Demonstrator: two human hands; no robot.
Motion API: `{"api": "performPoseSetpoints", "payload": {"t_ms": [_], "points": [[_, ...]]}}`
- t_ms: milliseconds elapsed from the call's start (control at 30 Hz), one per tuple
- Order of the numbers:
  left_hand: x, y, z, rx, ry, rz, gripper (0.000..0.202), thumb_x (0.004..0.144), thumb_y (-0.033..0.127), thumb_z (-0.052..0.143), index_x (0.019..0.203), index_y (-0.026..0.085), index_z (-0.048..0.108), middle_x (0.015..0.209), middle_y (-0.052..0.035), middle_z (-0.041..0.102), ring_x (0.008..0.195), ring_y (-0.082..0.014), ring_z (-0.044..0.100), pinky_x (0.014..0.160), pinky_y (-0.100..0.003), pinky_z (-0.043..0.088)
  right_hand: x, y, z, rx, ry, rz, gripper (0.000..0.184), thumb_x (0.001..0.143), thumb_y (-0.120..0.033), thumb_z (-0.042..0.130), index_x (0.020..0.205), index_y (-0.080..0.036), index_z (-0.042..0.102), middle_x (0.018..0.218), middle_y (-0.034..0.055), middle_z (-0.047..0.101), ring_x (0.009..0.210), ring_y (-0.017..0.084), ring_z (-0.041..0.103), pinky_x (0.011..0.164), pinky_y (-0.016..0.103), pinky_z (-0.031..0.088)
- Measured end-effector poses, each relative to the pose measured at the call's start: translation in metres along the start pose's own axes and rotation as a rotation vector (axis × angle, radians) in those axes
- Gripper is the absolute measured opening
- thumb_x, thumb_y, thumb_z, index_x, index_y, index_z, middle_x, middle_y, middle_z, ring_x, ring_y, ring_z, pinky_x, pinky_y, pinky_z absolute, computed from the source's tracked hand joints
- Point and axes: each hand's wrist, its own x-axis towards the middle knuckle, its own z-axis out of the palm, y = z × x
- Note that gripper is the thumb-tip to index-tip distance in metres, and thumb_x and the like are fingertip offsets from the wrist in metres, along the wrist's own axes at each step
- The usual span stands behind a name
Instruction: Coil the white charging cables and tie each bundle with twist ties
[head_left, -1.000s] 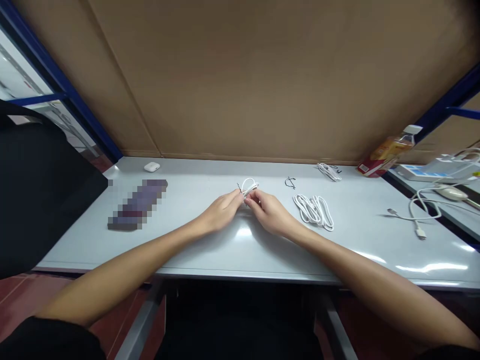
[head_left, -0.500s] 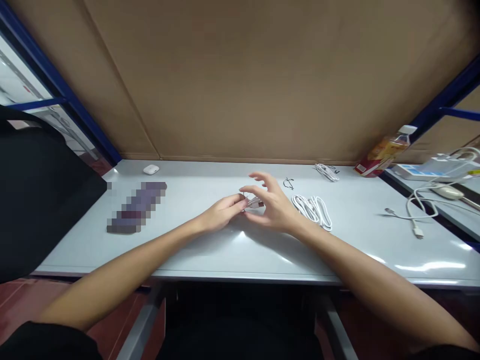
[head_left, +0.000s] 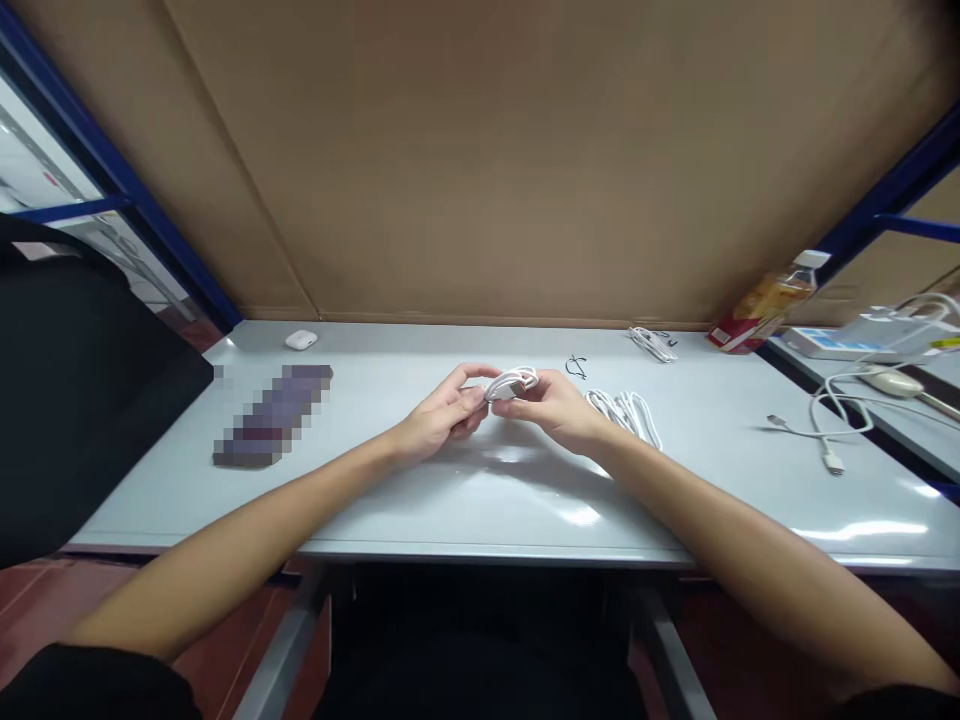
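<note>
"White coiled cable (head_left: 514,380), over the glossy pale-grey bench (head_left: 450,510): which way?"

"Long axis left to right, rising slightly rightward."

"Room?"

"Bare surface toward the front edge (head_left: 495,552); another white cable coil (head_left: 621,410) beside the right forearm (head_left: 675,480)."

"Hands?"

"Left hand (head_left: 446,410) and right hand (head_left: 559,408), fingers partly closed, grip opposite ends."

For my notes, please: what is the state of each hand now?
Left hand: closed, holding the coiled white cable.
Right hand: closed, holding the same cable's right side.
</note>
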Motion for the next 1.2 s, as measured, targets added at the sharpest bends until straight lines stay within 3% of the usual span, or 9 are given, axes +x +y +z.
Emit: {"api": "performPoseSetpoints", "payload": {"t_ms": [200, 433, 533, 667, 833, 933, 1067, 1133, 1200], "points": [[0.001, -0.001, 0.000, -0.241, -0.024, -0.109, 0.053, 0.099, 0.055, 0.062, 0.138, 0.023, 0.047, 0.068, 0.0058, 0.040, 0.057, -0.0104, 0.033, 0.056, -0.023, 0.028, 0.003, 0.008, 0.002, 0.018, 0.021, -0.065, 0.021, 0.089, -0.041, 0.076, 0.090, -0.020, 0.076, 0.095, 0.0049, 0.076, 0.091, 0.020, 0.068, 0.090, 0.037, 0.051], [0.006, -0.007, -0.002, -0.275, 0.043, -0.132, 0.059, 0.098, 0.050, 0.063, 0.146, 0.027, 0.035, 0.075, 0.0029, 0.058, 0.052, -0.0085, 0.040, 0.053, -0.021, 0.031, 0.006, 0.015, 0.002, -0.250, 0.267, -0.070, 0.027, 0.088, -0.045, 0.074, 0.082, -0.018, 0.076, 0.083, 0.0050, 0.075, 0.078, 0.018, 0.065, 0.076, 0.033, 0.050], [0.005, -0.009, -0.004, -0.131, 0.059, -0.080, 0.066, 0.095, 0.046, 0.068, 0.148, 0.028, 0.034, 0.090, -0.0016, 0.068, 0.060, -0.0103, 0.051, 0.056, -0.023, 0.038, 0.006, 0.012, 0.003, -0.285, 0.317, -0.037, 0.027, 0.088, -0.043, 0.072, 0.080, -0.017, 0.076, 0.079, 0.0048, 0.075, 0.073, 0.017, 0.064, 0.072, 0.031, 0.049], [0.002, -0.010, -0.007, 0.240, 0.081, 0.015, 0.068, 0.095, 0.041, 0.068, 0.154, 0.026, 0.037, 0.105, -0.0062, 0.071, 0.076, -0.0148, 0.061, 0.064, -0.026, 0.046, 0.005, 0.007, 0.006, -0.283, 0.321, -0.023, 0.025, 0.090, -0.039, 0.070, 0.082, -0.016, 0.078, 0.081, 0.0054, 0.077, 0.073, 0.016, 0.065, 0.069, 0.029, 0.048], [0.002, -0.010, -0.012, 0.607, 0.162, 0.159, 0.062, 0.097, 0.043, 0.066, 0.153, 0.023, 0.047, 0.093, -0.0025, 0.071, 0.072, -0.0146, 0.060, 0.065, -0.027, 0.047, 0.004, 0.007, 0.005, -0.340, 0.322, -0.032, 0.023, 0.092, -0.033, 0.066, 0.084, -0.017, 0.080, 0.084, 0.0050, 0.078, 0.073, 0.016, 0.066, 0.069, 0.029, 0.048], [0.003, -0.006, -0.016, 0.770, 0.159, 0.310, 0.045, 0.099, 0.038, 0.063, 0.141, 0.023, 0.060, 0.097, -0.0029, 0.073, 0.077, -0.0145, 0.062, 0.070, -0.027, 0.049, 0.003, 0.008, 0.007, -0.414, 0.304, -0.042, 0.021, 0.093, -0.028, 0.063, 0.088, -0.016, 0.080, 0.085, 0.0048, 0.079, 0.073, 0.016, 0.066, 0.068, 0.028, 0.047], [0.002, 0.001, -0.020, 0.882, 0.172, 0.491, 0.024, 0.100, 0.037, 0.063, 0.113, 0.022, 0.075, 0.094, -0.0042, 0.070, 0.080, -0.0146, 0.062, 0.069, -0.026, 0.048, -0.002, 0.002, 0.017, -0.619, 0.260, -0.115, 0.021, 0.096, -0.021, 0.061, 0.090, -0.017, 0.080, 0.081, 0.0029, 0.079, 0.067, 0.014, 0.062, 0.064, 0.027, 0.042], [0.002, 0.004, -0.021, 0.857, 0.196, 0.478, 0.022, 0.096, 0.040, 0.069, 0.105, 0.021, 0.075, 0.092, -0.0043, 0.068, 0.081, -0.0149, 0.061, 0.068, -0.026, 0.047, -0.005, -0.001, 0.022, -0.716, 0.222, -0.174, 0.021, 0.098, -0.022, 0.061, 0.090, -0.018, 0.080, 0.079, 0.0024, 0.077, 0.065, 0.013, 0.061, 0.065, 0.027, 0.042], [0.001, 0.004, -0.021, 0.766, 0.202, 0.402, 0.028, 0.095, 0.042, 0.071, 0.114, 0.021, 0.069, 0.089, -0.0024, 0.067, 0.076, -0.0140, 0.060, 0.066, -0.026, 0.046, -0.008, -0.001, 0.025, -0.797, 0.194, -0.246, 0.020, 0.100, -0.022, 0.061, 0.091, -0.019, 0.078, 0.080, 0.0030, 0.076, 0.068, 0.015, 0.063, 0.068, 0.028, 0.045]]}}
